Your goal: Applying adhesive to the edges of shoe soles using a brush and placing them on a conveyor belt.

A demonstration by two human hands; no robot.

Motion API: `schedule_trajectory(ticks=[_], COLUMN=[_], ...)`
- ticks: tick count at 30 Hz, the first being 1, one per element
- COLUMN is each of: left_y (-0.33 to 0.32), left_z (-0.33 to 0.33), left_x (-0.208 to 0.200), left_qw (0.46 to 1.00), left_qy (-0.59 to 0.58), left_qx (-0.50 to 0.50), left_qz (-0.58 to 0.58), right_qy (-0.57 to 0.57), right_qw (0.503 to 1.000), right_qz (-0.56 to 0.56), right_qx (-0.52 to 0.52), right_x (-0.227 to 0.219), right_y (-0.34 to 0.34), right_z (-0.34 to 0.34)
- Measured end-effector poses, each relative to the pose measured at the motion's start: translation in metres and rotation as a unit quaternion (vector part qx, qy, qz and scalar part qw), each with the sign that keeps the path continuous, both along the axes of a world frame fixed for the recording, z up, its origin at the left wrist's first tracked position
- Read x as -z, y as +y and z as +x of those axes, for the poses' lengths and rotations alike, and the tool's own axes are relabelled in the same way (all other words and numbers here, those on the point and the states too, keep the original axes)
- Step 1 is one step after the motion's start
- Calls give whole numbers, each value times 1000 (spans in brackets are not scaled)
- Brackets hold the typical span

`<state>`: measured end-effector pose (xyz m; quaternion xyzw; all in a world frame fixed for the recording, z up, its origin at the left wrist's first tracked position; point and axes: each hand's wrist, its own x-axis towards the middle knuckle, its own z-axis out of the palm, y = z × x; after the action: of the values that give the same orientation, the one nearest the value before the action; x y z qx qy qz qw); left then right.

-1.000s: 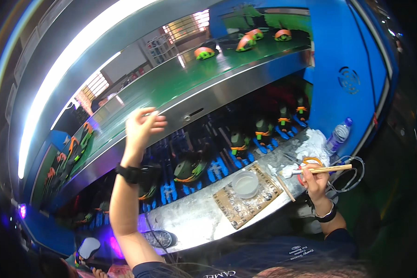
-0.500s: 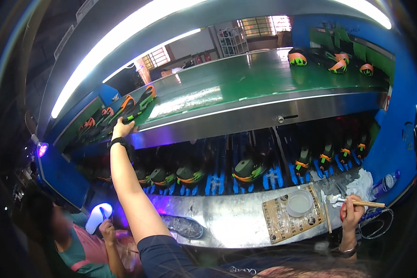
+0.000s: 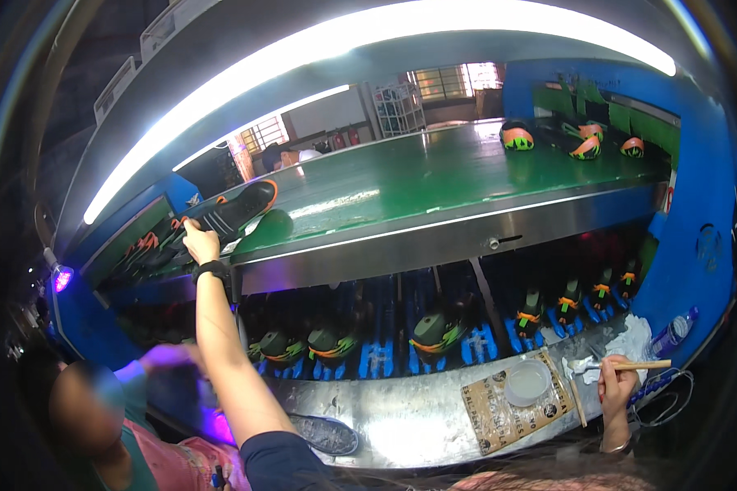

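My left hand, a black band on its wrist, reaches to the left end of the green conveyor belt. Its fingers close on a black shoe upper with grey stripes and orange edging, tilted with its toe to the right. Other black and orange shoe uppers lie left of that hand. At the right, my right hand holds a brush by its wooden handle. The brush's white-smeared end is over the metal ledge, beside crumpled white cloth.
On the metal ledge are a dark shoe sole and a clear bowl on cardboard. Black shoes stand on blue holders under the belt. A co-worker is at lower left. More uppers lie far right.
The shoe upper at my left hand has turned, now showing its striped side and toe to the right. The co-worker's arm has shifted, and the pale sole it held no longer shows.
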<state>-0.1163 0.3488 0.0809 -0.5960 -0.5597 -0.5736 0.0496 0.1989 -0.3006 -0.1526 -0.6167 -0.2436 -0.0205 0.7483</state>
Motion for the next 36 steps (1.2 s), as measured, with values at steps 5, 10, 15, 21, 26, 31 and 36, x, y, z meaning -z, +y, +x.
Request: schedule_trajectory(ticks=[5, 10, 15, 21, 26, 31, 36], left_y=[-83, -189, -213, -154, -152, -224, -331], left_z=[3, 33, 68, 130, 149, 120, 88], left_x=[-14, 11, -1, -49, -43, -41, 38], left_qw=[918, 885, 821, 837, 819, 821, 509], left_qy=[20, 262, 373, 418, 474, 27, -204], left_qx=[371, 369, 432, 259, 231, 488, 746], left_qz=[136, 106, -15, -240, -227, -297, -378], right_qy=[19, 30, 31, 21, 46, -8, -42], right_qw=[999, 997, 994, 994, 995, 996, 980], right_qz=[7, 33, 55, 74, 58, 2, -147], right_qx=[-40, -70, -88, -81, -65, -85, -128], right_x=[1, 7, 11, 11, 15, 33, 44], right_y=[13, 18, 8, -6, -13, 7, 45], right_z=[2, 1, 1, -2, -4, 18, 35])
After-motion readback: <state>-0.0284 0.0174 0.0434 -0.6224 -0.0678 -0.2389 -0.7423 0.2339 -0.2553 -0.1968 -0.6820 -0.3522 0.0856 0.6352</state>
